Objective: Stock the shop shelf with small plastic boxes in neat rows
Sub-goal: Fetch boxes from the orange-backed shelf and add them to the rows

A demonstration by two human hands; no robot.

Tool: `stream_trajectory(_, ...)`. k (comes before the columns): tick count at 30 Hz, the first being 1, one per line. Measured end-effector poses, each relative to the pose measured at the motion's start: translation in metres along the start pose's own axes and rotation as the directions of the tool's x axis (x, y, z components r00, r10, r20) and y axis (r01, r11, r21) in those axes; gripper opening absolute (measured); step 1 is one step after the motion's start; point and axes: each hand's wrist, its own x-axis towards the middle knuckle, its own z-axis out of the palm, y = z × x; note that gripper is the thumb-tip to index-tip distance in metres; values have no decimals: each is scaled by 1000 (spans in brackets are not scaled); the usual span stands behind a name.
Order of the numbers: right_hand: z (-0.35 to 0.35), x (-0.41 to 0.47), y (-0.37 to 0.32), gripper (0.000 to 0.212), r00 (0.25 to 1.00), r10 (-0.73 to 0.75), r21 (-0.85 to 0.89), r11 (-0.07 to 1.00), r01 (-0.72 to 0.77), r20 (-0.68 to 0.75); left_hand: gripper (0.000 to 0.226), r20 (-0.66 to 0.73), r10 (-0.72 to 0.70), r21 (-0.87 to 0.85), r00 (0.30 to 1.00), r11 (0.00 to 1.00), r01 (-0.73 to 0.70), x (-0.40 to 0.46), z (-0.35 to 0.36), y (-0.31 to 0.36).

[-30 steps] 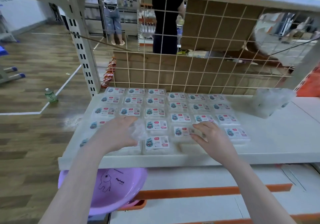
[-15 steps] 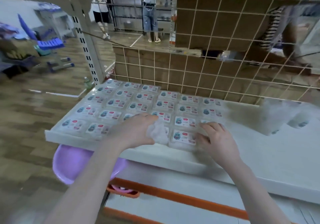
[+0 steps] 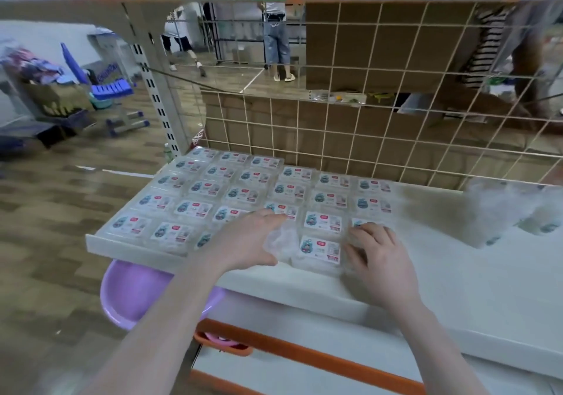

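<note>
Small clear plastic boxes with blue-and-red printed labels (image 3: pixel 320 221) lie flat in neat rows across the left half of a white metal shop shelf (image 3: pixel 457 272). At the front row, the left hand (image 3: pixel 246 242) curls around a crumpled clear plastic wrapper (image 3: pixel 278 240), while the right hand (image 3: pixel 376 251) rests with bent fingers on the boxes just right of one labelled box (image 3: pixel 320 248) lying between the two hands. Farther right, a blurred clear bag (image 3: pixel 505 208) holds more boxes. Below the left arm, a lilac plastic basin (image 3: pixel 134 291) juts out.

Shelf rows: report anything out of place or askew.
A crumpled clear plastic wrap sits among the boxes under the left hand. A loose clear bag of boxes lies unsorted on the shelf, right.
</note>
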Motion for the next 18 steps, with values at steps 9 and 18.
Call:
stream_trajectory(9,3,-1,3,20,1000,-11,-9,1000,11,15,46,-47,38,-171,998,984,-45,4,-29,-9)
stream_trajectory(18,-1,-1,-1,18,999,14,-13,1000,-14,30,32,-16,3,-408,1000,913,-9,12,-41,-23)
